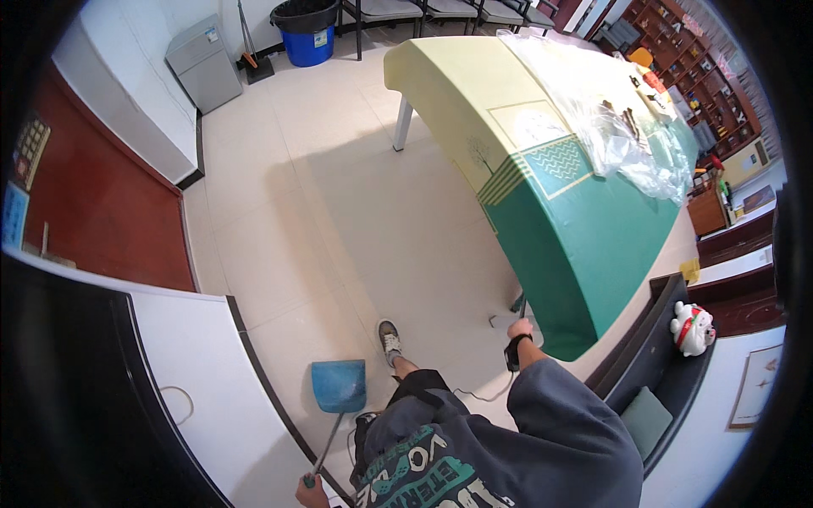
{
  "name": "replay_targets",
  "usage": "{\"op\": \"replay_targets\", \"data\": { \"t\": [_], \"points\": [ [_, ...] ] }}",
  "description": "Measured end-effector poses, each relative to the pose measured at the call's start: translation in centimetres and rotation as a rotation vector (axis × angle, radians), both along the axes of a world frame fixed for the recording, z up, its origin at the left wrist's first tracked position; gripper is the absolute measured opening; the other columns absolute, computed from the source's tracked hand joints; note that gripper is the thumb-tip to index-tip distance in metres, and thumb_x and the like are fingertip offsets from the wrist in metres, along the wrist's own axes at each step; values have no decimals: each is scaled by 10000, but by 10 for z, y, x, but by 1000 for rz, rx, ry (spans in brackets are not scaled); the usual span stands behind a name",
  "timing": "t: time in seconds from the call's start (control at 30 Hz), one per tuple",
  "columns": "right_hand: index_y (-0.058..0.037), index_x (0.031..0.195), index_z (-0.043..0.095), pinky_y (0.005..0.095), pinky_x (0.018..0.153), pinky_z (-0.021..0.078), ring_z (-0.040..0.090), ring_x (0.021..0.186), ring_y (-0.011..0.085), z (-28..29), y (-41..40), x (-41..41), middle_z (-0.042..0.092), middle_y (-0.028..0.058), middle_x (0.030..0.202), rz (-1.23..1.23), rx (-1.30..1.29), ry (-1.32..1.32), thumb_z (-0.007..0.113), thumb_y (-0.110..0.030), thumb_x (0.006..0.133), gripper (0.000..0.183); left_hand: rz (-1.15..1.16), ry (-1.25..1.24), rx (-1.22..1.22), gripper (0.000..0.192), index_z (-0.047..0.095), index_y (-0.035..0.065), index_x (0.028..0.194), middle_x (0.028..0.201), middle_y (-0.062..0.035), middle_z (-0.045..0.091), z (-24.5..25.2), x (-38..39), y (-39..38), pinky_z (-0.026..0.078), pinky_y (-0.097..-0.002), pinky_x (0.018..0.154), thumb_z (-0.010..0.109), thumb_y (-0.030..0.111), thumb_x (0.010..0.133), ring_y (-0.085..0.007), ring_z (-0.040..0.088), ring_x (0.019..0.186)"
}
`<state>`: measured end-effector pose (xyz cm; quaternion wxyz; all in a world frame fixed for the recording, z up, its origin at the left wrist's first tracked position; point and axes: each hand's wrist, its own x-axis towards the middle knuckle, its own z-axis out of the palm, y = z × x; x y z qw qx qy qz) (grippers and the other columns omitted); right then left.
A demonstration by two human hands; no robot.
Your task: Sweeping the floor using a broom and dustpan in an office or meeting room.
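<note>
My left hand (pixel 311 493), at the bottom edge of the view, is closed around the handle of a long-handled blue dustpan (pixel 339 386). The pan lies on or just above the tiled floor, left of my shoe (pixel 389 341). My right hand (pixel 521 328), with a black band at the wrist, grips a thin dark rod (pixel 523 309) beside the hanging edge of a green and cream tablecloth (pixel 562 254). The rod's far end is mostly hidden; a dark green piece shows near it, too small to name surely.
The cloth-covered table carries crumpled clear plastic sheeting (pixel 610 143). A dark bench (pixel 660 355) with a white plush toy (pixel 692 328) stands to the right. At the back are a blue bin (pixel 308 46), another dustpan (pixel 259 68) and chairs (pixel 387 9). A cable (pixel 486 398) trails near my legs.
</note>
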<state>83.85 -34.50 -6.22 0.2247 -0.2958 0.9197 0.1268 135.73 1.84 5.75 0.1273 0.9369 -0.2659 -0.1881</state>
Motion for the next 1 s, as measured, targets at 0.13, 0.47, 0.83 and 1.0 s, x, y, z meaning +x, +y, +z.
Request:
{"op": "replay_targets", "data": {
  "t": [0.13, 0.47, 0.83, 1.0],
  "points": [
    [-55, 983, 574, 367, 820, 437, 518, 1002, 292, 16, -85, 42, 539, 156, 1070, 51, -19, -75, 515, -130, 743, 258, 13, 15, -46, 243, 611, 8, 730, 620, -119, 583, 22, -8, -30, 412, -358, 533, 662, 244, 705, -239, 514, 541],
    [-59, 861, 625, 327, 669, 494, 603, 788, 253, 22, -151, 154, 571, 186, 974, 849, -18, -89, 465, -141, 769, 202, 25, -26, 73, 248, 612, -2, 763, 664, -165, 592, 28, -2, -86, 448, -368, 592, 693, 154, 589, -304, 576, 622],
    [-46, 829, 647, 330, 539, 489, 591, 701, 250, 3, 11, 338, 598, 188, 811, 1674, -89, -128, 482, -146, 738, 213, 284, 40, -58, 267, 612, -5, 785, 679, -142, 604, -12, 13, 2, 447, -348, 609, 702, 160, 595, -255, 580, 618],
    [-21, 812, 622, 325, 528, 481, 602, 710, 256, 51, 89, 359, 542, 240, 946, 2285, 131, -349, 494, -144, 720, 200, 224, -87, 36, 223, 614, 68, 773, 730, -143, 606, -28, 23, 10, 440, -412, 620, 652, 235, 630, -348, 566, 697]
  ]
}}
